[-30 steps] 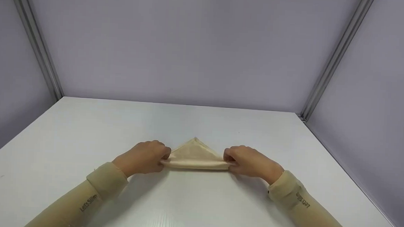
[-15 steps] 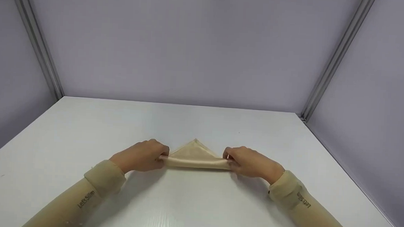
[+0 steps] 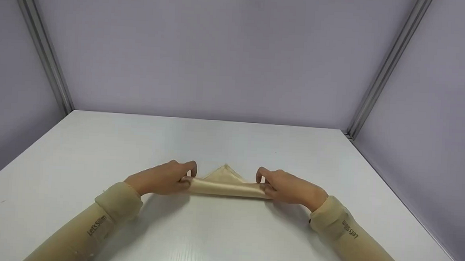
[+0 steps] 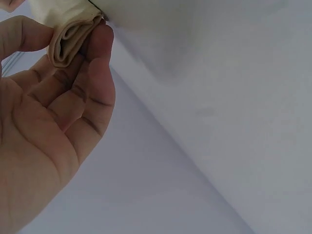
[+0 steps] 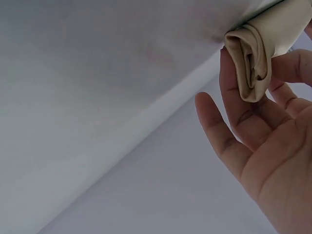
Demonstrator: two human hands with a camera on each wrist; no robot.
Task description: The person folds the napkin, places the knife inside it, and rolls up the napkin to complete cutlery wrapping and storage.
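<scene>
Here the cloth (image 3: 225, 184) lies near the middle of the white table (image 3: 227, 233), its near part rolled into a tube that runs left to right, with a small triangular tip left flat on the far side.

The left hand (image 3: 162, 179) is at the roll's left end. Its fingers (image 4: 92, 58) are gently bent, not fisted, and the tips press on the roll's end, with the thumb on the other side of it; the left wrist view shows the layered end of the cloth (image 4: 70, 36) pinched between them. In the head view one finger stands raised above the roll, clear of the fabric.

The right hand (image 3: 289, 187) mirrors it at the right end. Its fingers (image 5: 234, 97) are mostly straight and a little spread, and the coiled end of the cloth (image 5: 251, 61) sits against the fingertips. The thumb is barely in view at the frame edge, so I cannot tell how firmly this end is pinched. One finger is lifted here too.

Both forearms wear beige sleeves (image 3: 108, 215) with small lettering near the cuffs, and both wrists rest low over the table. Grey walls (image 3: 220, 54) stand behind.
</scene>
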